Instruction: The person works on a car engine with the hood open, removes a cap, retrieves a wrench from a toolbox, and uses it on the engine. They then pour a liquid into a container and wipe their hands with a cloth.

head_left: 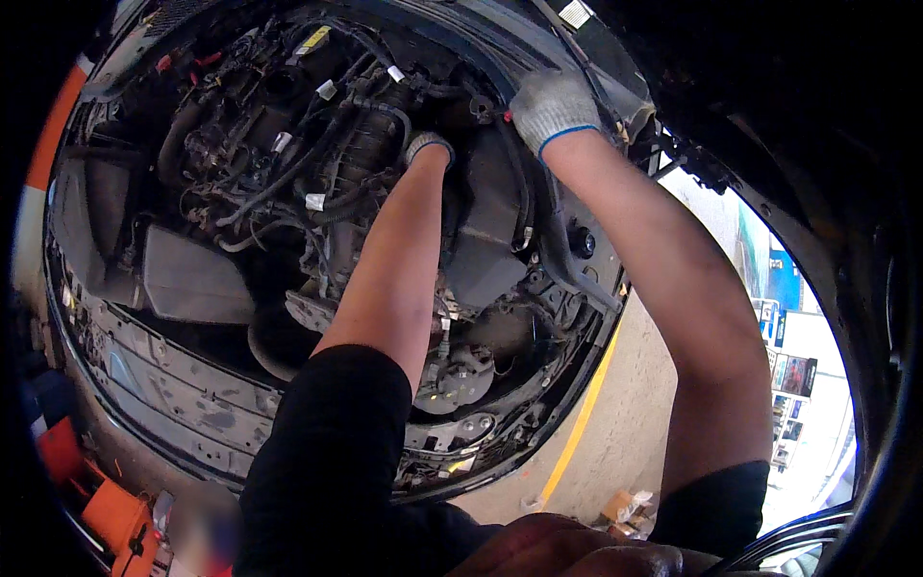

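My left hand (429,149), in a light knit glove with a blue cuff, reaches down into the engine bay between the engine (370,144) and a black plastic box (486,216). Only the back of its cuff end shows; the fingers are hidden below. My right hand (556,108), gloved the same way, is closed at the far right edge of the bay, by the fender. A small red piece (508,115) shows beside its fingers. What it grips, if anything, is hidden. A black hose (514,163) runs down close to this hand.
Several hoses and wiring with white tags (314,202) cross the engine. A dark plastic cover (197,274) sits front left, behind the front crossmember (192,385). The raised hood (808,125) hangs at the right. Orange cases (120,519) stand on the floor at lower left.
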Motion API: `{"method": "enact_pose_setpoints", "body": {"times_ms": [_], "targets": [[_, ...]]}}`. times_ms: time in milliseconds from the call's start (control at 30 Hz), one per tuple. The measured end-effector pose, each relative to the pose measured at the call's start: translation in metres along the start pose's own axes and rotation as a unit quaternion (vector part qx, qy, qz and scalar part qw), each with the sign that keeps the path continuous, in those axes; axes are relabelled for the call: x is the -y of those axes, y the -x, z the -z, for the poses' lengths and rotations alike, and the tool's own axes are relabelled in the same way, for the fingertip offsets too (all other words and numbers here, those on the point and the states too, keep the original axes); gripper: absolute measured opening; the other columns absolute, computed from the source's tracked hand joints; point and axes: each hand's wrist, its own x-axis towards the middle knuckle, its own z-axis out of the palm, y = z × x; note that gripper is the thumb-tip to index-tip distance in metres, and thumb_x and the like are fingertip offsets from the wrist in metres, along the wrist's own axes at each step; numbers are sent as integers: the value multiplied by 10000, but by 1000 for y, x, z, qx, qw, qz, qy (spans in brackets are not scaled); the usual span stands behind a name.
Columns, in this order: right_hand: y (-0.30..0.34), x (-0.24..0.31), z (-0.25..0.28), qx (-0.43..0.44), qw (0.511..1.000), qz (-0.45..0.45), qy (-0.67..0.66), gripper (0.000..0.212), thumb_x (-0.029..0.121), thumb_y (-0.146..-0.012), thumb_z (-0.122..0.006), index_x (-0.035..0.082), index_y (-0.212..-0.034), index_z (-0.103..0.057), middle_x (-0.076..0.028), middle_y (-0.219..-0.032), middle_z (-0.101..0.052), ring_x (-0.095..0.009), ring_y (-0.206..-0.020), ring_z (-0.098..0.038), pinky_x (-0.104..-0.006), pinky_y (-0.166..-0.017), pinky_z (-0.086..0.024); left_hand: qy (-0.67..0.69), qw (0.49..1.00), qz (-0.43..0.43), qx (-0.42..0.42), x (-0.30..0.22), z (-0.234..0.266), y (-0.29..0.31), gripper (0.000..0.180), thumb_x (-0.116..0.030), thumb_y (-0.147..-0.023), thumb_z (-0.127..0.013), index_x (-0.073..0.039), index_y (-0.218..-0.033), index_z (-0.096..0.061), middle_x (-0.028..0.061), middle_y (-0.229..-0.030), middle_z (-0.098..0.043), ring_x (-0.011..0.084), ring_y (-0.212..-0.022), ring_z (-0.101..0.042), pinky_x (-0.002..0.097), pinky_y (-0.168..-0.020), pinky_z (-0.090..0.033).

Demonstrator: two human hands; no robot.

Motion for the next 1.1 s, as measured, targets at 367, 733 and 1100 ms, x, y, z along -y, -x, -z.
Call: {"method": "enact_pose_setpoints", "body": {"times_ms": [367,733,1100], "targets": [[26,-55,37,14,993,-72,-87,304,232,-932,-581,26,-1008,-791,-214,-1085,-746,-383,-1020,-726,-469,-887,-588,-52,992,-88,-78,-31,72,106,696,-214,-928,-637,-98,-1569,-391,204,-1504,-540,371,-1383,-524,458,-1134,-445],[142,-61,134,-57,997,0,58,171,154,-865,-674,96,-961,-803,-144,-1090,-717,-307,-1027,-707,-426,-880,-562,415,876,-123,-216,11,108,228,761,-114,-779,-849,-36,-1417,-440,225,-1417,-589,394,-1315,-571,454,-1087,-490],[245,-16,270,-140,986,79,34,163,132,-882,-711,139,-1033,-773,-132,-1100,-693,-320,-1017,-681,-440,-870,-565,445,828,-102,-324,139,156,429,727,-117,-731,-854,-33,-1368,-513,229,-1310,-650,397,-1266,-601,444,-1071,-493]]}}
